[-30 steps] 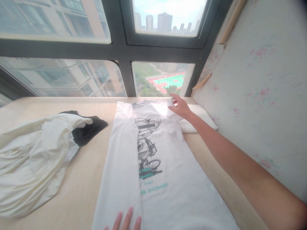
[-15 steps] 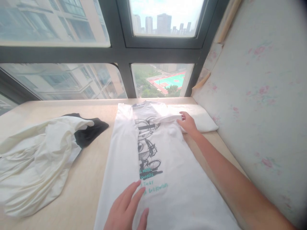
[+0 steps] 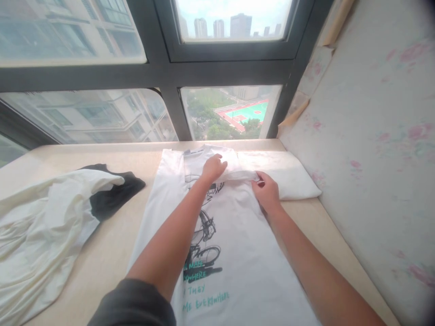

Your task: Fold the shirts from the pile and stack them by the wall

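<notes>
Left hand [image 3: 215,167] on upper part of white T-shirt [image 3: 244,235], fingers curled; grip can't be told. Right hand [image 3: 267,192] pinches sleeve edge [image 3: 246,175]. Shirt lies beneath both. Dark cloth [image 3: 115,190] left of hands.

Hands [image 3: 215,167] [image 3: 268,192]: two, right there
Printed shirt [image 3: 244,235]: just one
Cream garment [image 3: 64,203]: one
Black cloth [image 3: 118,192]: one
White folded cloth [image 3: 295,176]: one
Sports court [image 3: 249,112]: one, outside
</notes>
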Action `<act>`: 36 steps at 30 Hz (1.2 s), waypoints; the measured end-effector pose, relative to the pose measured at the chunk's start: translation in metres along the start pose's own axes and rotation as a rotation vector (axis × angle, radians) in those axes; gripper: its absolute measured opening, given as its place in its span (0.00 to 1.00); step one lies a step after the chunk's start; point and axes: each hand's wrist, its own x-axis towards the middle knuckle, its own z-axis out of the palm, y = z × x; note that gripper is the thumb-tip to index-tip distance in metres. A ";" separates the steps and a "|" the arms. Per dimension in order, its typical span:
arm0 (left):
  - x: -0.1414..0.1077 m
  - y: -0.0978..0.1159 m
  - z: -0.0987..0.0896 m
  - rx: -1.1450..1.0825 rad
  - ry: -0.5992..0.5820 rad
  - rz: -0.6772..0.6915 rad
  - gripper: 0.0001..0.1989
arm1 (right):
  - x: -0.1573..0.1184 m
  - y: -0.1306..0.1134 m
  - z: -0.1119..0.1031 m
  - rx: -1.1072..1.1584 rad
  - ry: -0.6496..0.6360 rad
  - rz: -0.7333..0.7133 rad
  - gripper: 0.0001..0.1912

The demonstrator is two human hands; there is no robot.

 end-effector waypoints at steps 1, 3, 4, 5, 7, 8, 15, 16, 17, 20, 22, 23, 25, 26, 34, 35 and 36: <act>0.016 0.004 0.006 0.013 -0.007 -0.001 0.21 | 0.000 -0.001 -0.001 0.064 0.005 0.000 0.15; 0.042 0.012 0.015 0.037 -0.015 0.002 0.22 | 0.000 -0.005 -0.003 0.177 0.019 -0.024 0.13; 0.052 0.017 0.019 0.049 -0.016 0.002 0.23 | 0.000 -0.008 -0.005 0.215 0.030 -0.051 0.13; 0.060 0.021 0.021 0.062 -0.015 0.001 0.25 | 0.000 -0.011 -0.006 0.236 0.040 -0.090 0.13; 0.073 0.029 0.026 0.092 -0.019 -0.010 0.28 | -0.002 -0.016 -0.008 0.233 0.057 -0.200 0.15; 0.078 0.032 0.028 0.109 -0.021 -0.021 0.29 | -0.002 -0.018 -0.009 0.216 0.062 -0.262 0.16; 0.087 0.035 0.036 0.213 -0.072 -0.101 0.26 | -0.003 -0.018 -0.014 0.181 0.042 -0.437 0.17; 0.087 0.035 0.035 0.222 -0.081 -0.102 0.24 | -0.002 -0.017 -0.014 0.183 0.043 -0.435 0.17; 0.087 0.035 0.034 0.229 -0.087 -0.102 0.23 | -0.002 -0.017 -0.015 0.180 0.049 -0.426 0.17; 0.088 0.038 0.030 0.241 -0.091 -0.098 0.22 | -0.001 -0.015 -0.016 0.159 0.061 -0.387 0.16; 0.090 0.041 0.028 0.236 -0.111 -0.093 0.21 | -0.001 -0.014 -0.016 0.137 0.042 -0.362 0.16; 0.092 0.043 0.029 0.229 -0.130 -0.090 0.20 | -0.001 -0.015 -0.016 0.122 0.028 -0.350 0.16; 0.095 0.044 0.031 0.207 -0.167 -0.083 0.18 | -0.001 -0.015 -0.016 0.092 0.004 -0.329 0.16; 0.097 0.043 0.033 0.190 -0.178 -0.079 0.17 | -0.001 -0.015 -0.016 0.082 -0.003 -0.322 0.16; 0.111 0.028 0.038 -0.067 -0.055 -0.084 0.17 | 0.000 -0.017 -0.017 0.072 0.034 -0.353 0.15; 0.112 0.026 0.037 -0.102 -0.028 -0.093 0.18 | 0.000 -0.017 -0.016 0.070 0.045 -0.371 0.15; 0.113 0.025 0.035 -0.135 -0.001 -0.102 0.18 | 0.000 -0.016 -0.016 0.063 0.049 -0.390 0.15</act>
